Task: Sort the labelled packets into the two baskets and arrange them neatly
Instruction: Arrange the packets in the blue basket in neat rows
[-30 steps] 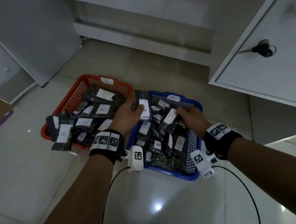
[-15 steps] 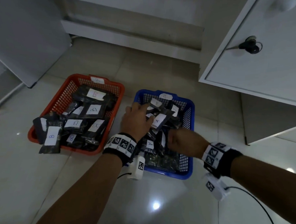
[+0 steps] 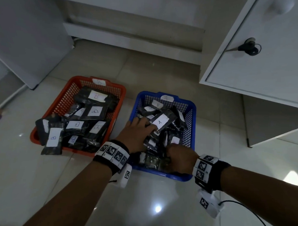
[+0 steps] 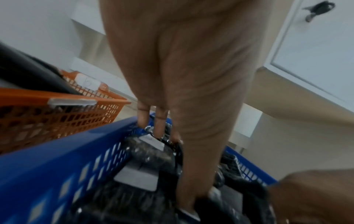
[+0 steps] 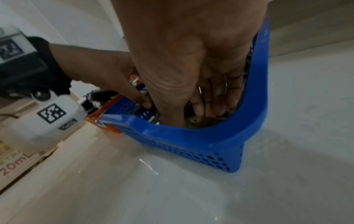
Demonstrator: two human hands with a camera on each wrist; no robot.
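Two baskets side by side on a tiled floor [image 3: 147, 67]: red basket [image 3: 62, 106] at 9 o'clock, blue basket [image 3: 190, 125] at 3 o'clock, walls close but whether touching cannot be told.

Red basket: filled with dark packets bearing white "B" labels; "B" tag on the 12 o'clock rim. One B packet [image 3: 52, 140] overhanging the 7 o'clock corner, its end over the floor.

Blue basket: filled with dark packets bearing white "A" labels; "A" tag on the 12 o'clock rim. One A packet [image 3: 161, 122] lying on top of the pile, label up, tilted toward 1 o'clock.

Left hand [image 3: 136, 134]: inside the blue basket from the 8 o'clock side, palm down, fingers [image 4: 142, 115] extended and spread over the pile, tips at the near end of the top A packet. No curl around any packet visible; fingers apart.

Right hand [image 3: 180, 157]: inside the blue basket at the 5 o'clock corner, fingers [image 5: 212, 97] pointing down among the packets next to the near wall. Fingers roughly straight, side by side; grasp on a packet cannot be told from the wrist view.

Marker bands on both wrists. White cabinet door [image 3: 261, 54] with a dark key at 2 o'clock.
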